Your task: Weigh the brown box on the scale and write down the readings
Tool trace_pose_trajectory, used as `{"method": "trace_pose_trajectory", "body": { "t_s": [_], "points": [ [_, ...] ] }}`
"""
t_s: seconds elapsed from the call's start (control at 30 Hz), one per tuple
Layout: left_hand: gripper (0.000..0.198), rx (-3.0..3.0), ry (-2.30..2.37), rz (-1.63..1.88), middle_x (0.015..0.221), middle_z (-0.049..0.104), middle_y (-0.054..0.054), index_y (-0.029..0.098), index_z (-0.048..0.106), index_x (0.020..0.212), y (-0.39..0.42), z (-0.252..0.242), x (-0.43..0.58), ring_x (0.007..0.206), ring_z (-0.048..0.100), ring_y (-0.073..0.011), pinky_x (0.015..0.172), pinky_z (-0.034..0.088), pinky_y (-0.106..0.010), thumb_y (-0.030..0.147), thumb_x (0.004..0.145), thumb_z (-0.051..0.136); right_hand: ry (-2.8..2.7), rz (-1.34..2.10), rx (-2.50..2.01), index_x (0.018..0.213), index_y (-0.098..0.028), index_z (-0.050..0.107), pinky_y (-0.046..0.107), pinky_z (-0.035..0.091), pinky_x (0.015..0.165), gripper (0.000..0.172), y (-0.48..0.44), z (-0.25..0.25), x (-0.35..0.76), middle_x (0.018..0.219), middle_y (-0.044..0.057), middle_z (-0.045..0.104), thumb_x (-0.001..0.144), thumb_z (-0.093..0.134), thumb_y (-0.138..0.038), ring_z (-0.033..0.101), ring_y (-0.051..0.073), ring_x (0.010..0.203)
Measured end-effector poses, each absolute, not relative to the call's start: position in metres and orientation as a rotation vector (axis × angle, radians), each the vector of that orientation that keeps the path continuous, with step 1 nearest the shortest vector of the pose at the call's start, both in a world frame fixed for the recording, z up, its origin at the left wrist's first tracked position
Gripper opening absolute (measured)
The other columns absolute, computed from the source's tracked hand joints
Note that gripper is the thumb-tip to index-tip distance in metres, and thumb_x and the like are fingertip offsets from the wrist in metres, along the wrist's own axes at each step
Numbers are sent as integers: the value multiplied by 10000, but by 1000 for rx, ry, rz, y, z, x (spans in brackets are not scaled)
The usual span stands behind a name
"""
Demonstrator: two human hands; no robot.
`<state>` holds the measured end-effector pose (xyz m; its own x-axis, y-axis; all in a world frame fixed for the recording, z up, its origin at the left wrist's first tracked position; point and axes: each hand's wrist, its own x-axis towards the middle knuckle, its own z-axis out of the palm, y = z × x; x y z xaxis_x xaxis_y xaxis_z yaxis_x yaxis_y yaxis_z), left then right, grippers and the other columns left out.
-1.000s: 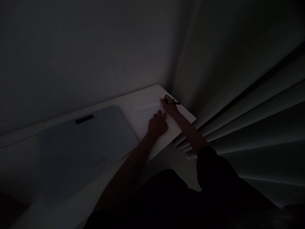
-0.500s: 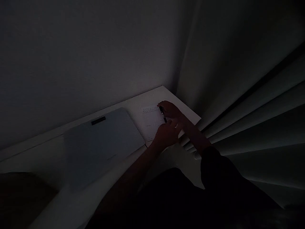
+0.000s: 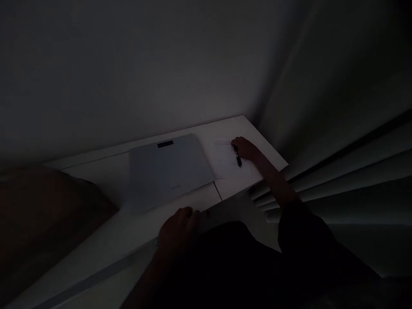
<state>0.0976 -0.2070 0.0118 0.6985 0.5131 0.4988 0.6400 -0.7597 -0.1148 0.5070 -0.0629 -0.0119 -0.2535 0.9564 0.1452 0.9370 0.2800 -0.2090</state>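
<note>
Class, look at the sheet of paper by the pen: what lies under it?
The paper lies on the white desk. The right hand with the pen covers its far corner.

A white desk [image 3: 106, 231] carries a grey pad [image 3: 170, 169] and, dimly, what looks like a written sheet [image 3: 230, 165].

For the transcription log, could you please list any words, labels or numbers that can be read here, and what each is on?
None can be read.
Sheet of paper under the right hand holding the pen: faint rows of marks near its top, too small and dim to read.
Dark tag on the closed grey laptop: no lettering can be made out.
</note>
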Motion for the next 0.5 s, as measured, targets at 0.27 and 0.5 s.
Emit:
{"method": "trace_pose_trajectory", "body": {
  "t_s": [0.27, 0.5],
  "points": [
    [805, -2193, -1767, -1132, 905, 718, 31, 782, 188, 1381, -245, -29, -13, 642, 675, -376, 380, 448, -487, 383, 738, 463, -2159, -4, -1701, 1121, -152, 620, 453, 476, 998, 392, -64, -9, 515, 1172, 193, 645, 843, 349, -101, 568, 253, 1116],
    [579, -1422, -2311, -1533, 1156, 680, 262, 774, 593, 1076, -276, 20, -78, 1156, 611, -520, 966, 448, -828, 508, 582, 451, -2079, -142, -1531, 901, -222, 558, 496, 505, 897, 218, -66, 35, 475, 951, 191, 631, 808, 362, -204, 585, 295, 954]
  ]
}}
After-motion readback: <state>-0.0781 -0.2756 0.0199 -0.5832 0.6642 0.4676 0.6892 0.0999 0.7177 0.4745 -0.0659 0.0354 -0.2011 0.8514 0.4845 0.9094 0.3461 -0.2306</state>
